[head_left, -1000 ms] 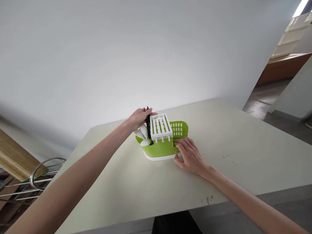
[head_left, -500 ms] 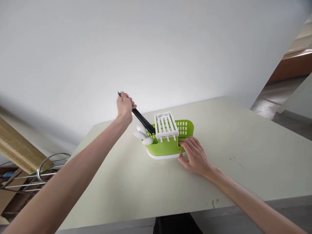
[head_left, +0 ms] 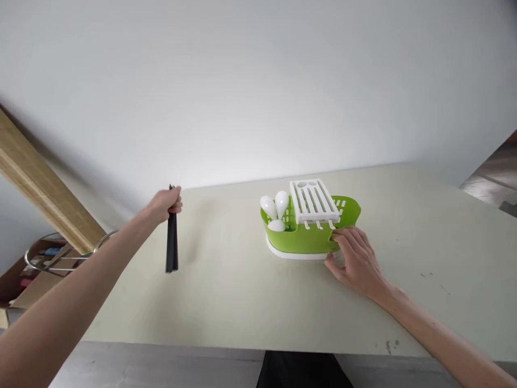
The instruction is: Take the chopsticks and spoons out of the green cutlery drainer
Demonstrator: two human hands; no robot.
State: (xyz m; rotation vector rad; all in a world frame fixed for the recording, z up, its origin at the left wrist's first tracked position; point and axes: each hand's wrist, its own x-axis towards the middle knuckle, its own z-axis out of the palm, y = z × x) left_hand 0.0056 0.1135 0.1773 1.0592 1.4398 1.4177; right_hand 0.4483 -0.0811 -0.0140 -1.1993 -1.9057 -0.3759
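Observation:
A bundle of black chopsticks (head_left: 172, 248) points downward from my left hand (head_left: 166, 202), which is wrapped round its upper end above the left part of the table. Well to the right stands a green cutlery holder (head_left: 299, 242) on a white base. My right hand (head_left: 355, 260) grips its near right corner, with the fingers over the low rim and the thumb at the base. Three white spoons (head_left: 268, 206) stand in the holder's left end, bowls up. A white slotted rack (head_left: 314, 202) with small hooks sits across the holder's middle.
The pale table (head_left: 226, 302) runs back to a white wall (head_left: 258, 86). Off its left edge are a metal wire rack (head_left: 60, 267), a long bamboo-patterned piece (head_left: 48, 188) and a cardboard box (head_left: 36, 293). Dark marks (head_left: 388, 347) show near the front edge.
My left hand has drawn the black chopsticks out of the green holder and carried them left, now hanging nearly upright. My right hand stays on the holder. The view has shifted left.

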